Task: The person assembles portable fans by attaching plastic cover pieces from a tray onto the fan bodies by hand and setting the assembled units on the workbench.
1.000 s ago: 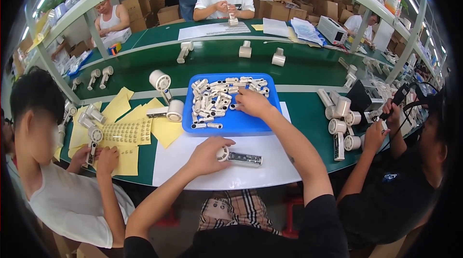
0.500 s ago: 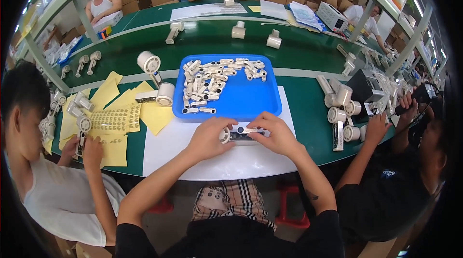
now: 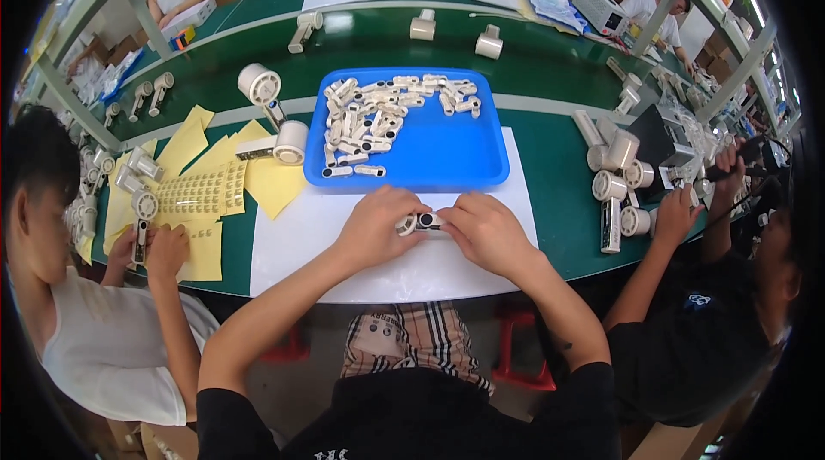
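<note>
Low over a white sheet (image 3: 292,262), my left hand (image 3: 381,224) is closed round the round-headed end of a white handheld fan (image 3: 406,225). My right hand (image 3: 490,232) pinches a small white cover piece (image 3: 429,220) with a black round spot, which lies along the fan's handle. Both hands meet at the handle, and the fingers hide most of it. I cannot tell whether the cover is seated flush. Just beyond my hands stands a blue tray (image 3: 447,151) with many similar white cover pieces (image 3: 369,122) heaped toward its left and far sides.
Left of the tray, fans (image 3: 290,142) stand near yellow sticker sheets (image 3: 202,194). More fans (image 3: 614,185) pile up at the right, by a black box (image 3: 657,151). Co-workers sit close on both sides, a hand (image 3: 168,252) at left holding a fan. A metal shelf rail runs beyond the tray.
The cover piece, earlier tilted over the handle's exposed dark inside, now lies along the handle, with my right fingers closer to my left hand. The view has shifted slightly.
</note>
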Tool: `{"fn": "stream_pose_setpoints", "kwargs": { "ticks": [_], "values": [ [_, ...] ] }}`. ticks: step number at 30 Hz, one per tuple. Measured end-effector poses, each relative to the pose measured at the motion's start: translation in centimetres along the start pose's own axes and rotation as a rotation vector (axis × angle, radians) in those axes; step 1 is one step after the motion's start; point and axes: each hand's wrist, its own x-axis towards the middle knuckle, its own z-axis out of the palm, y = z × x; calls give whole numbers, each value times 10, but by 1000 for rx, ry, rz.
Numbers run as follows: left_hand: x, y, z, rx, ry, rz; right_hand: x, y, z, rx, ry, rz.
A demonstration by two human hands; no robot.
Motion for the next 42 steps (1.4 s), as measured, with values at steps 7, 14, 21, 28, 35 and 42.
{"fn": "stream_pose_setpoints", "kwargs": {
  "ticks": [7, 14, 21, 28, 35, 42],
  "values": [
    [13, -4, -5, 51, -53, 57, 4, 7, 8, -177, 12, -27],
    [9, -6, 5, 97, 29, 112, -4, 2, 7, -84, 86, 58],
    [17, -4, -1, 162, -45, 80, 17, 15, -6, -202, -186, 146],
    [-13, 34, 10, 239, 104, 103, -23, 21, 1, 400, -247, 217],
    [-14, 39, 25, 285, -41, -105, -48, 3, 30, 198, -70, 88],
    [-8, 36, 25, 180, -2, -193, -39, 5, 24, 530, -71, 334]
  ]
}}
